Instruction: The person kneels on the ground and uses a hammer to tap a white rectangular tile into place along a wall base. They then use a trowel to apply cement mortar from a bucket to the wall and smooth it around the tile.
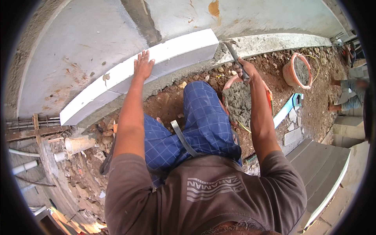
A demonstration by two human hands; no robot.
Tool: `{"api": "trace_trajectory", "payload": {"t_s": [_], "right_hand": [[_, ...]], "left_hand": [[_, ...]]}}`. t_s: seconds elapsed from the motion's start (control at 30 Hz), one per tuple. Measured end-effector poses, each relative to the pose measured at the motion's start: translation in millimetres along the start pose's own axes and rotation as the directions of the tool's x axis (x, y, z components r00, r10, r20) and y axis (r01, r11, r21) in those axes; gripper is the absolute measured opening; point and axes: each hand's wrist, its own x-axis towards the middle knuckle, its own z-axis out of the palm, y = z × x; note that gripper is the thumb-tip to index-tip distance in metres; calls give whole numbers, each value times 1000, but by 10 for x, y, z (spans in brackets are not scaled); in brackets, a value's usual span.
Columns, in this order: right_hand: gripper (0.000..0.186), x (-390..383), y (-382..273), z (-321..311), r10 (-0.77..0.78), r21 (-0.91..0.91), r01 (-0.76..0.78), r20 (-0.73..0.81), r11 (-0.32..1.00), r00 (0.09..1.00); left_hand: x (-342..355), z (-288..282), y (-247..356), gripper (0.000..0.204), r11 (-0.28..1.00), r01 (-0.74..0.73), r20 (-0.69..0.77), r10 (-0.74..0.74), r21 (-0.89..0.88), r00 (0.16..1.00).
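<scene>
My left hand lies flat, fingers spread, on the white top of a row of light blocks set along the wall. In my right hand is the dark handle of what looks like a hammer. Its far end is beside the right end of the block row, too small to make out well. Grey mortar shows at that end and along the foot of the blocks. Below my right hand stands a bucket of wet mortar, partly hidden by my forearm and knee.
Farther right is a second orange bucket with mortar. A handsaw lies on the rubble near grey offcuts. Stacked grey blocks stand at the lower right. Another person's legs show at the right edge. Pipes lie left.
</scene>
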Motion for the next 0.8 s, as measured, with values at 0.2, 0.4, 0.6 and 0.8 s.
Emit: {"api": "trace_trajectory", "payload": {"t_s": [0.2,0.4,0.6,0.8], "right_hand": [[17,35,86,128,18,-102,-24,-55,994,998],[21,314,202,128,-120,-207,111,-31,972,992],[39,-601,670,570,-513,-476,350,-269,807,815],[57,-1089,593,1211,-543,-706,369,-27,605,839]], "left_hand": [[-7,40,-49,68,1000,12,-7,-12,-13,1000],[138,-74,55,69,1000,-4,-1,4,20,1000],[-3,-94,19,68,998,67,30,-67,15,997],[-17,-84,52,67,999,40,9,-40,11,999]]}}
